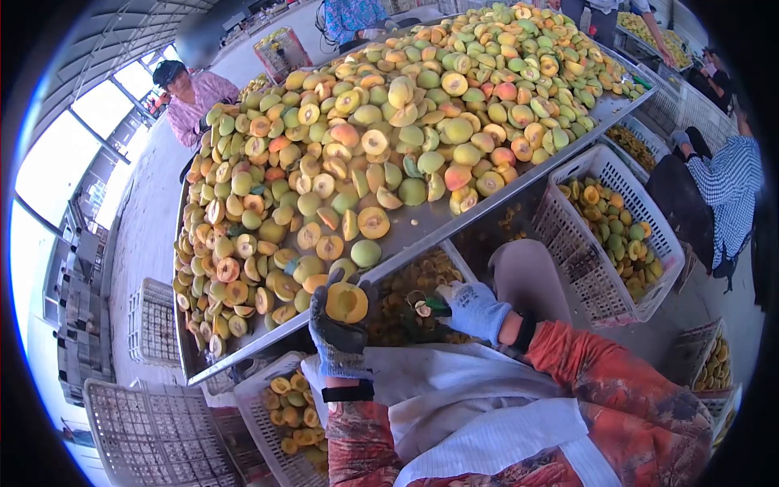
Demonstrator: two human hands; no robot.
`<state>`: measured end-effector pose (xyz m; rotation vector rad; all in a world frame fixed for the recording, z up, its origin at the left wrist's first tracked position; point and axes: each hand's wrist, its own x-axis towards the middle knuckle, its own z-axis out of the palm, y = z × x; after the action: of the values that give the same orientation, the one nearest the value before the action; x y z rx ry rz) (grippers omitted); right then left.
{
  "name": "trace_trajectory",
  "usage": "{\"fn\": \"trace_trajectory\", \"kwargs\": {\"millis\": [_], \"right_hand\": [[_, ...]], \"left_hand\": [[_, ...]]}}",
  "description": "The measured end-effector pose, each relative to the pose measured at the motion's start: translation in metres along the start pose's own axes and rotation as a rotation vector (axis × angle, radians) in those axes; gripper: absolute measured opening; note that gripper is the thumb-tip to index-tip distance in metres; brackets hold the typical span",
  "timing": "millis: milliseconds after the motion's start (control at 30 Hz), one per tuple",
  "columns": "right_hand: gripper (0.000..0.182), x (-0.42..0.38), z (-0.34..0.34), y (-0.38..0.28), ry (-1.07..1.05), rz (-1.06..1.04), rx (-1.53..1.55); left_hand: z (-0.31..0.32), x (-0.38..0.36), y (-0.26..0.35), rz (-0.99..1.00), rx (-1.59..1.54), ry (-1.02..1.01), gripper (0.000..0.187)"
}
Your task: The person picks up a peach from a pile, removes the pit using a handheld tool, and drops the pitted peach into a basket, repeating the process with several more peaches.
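My left hand (pixel 339 329), in a grey-and-blue work glove, is closed around a yellow peach half (pixel 346 303). The cut face points toward me and shows a smooth hollow with no stone in it. To its right, my right hand (pixel 479 312) in a light blue glove grips a green-handled tool (pixel 439 306); its working end is too small to make out. A pale reddish bit (pixel 422 308), perhaps a peach stone, shows at the tool's tip. Both hands are above the near edge of a metal table (pixel 422 235) heaped with whole and halved peaches (pixel 324 162).
Below the hands sits a bin (pixel 406 284) of dark scraps. Crates of peach halves stand at left (pixel 268 406) and right (pixel 625 178). Other plastic crates (pixel 150 430) are at far left. A person in pink (pixel 199 101) works across the table; another in checked cloth (pixel 726 195) sits right.
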<state>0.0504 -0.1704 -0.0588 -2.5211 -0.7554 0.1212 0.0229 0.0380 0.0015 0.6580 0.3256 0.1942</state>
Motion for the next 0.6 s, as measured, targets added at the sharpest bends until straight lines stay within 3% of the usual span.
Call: {"fn": "trace_trajectory", "kwargs": {"millis": [33, 100, 267, 333, 467, 600], "right_hand": [[0.027, 0.01, -0.006, -0.006, -0.02, -0.023, 0.008], [0.035, 0.011, -0.018, -0.028, 0.217, -0.06, 0.089], [0.032, 0.031, -0.01, -0.058, 0.257, -0.216, -0.053], [0.03, 0.035, -0.005, -0.064, 0.379, -0.328, -0.409], [0.032, 0.023, 0.001, -0.076, 0.207, -0.349, -0.557], [0.032, 0.009, 0.022, -0.08, 0.168, -0.397, -0.427]], "left_hand": [[-0.006, 0.004, 0.004, -0.029, 0.029, -0.008, 0.049], [-0.015, 0.005, 0.001, -0.085, -0.018, -0.015, 0.046], [-0.015, 0.011, -0.016, -0.045, -0.011, -0.042, 0.043], [-0.013, 0.008, -0.016, -0.048, -0.033, -0.027, 0.042], [-0.008, -0.004, -0.017, -0.098, -0.07, 0.097, 0.036], [0.001, -0.019, -0.015, -0.028, -0.006, 0.149, 0.032]]}}
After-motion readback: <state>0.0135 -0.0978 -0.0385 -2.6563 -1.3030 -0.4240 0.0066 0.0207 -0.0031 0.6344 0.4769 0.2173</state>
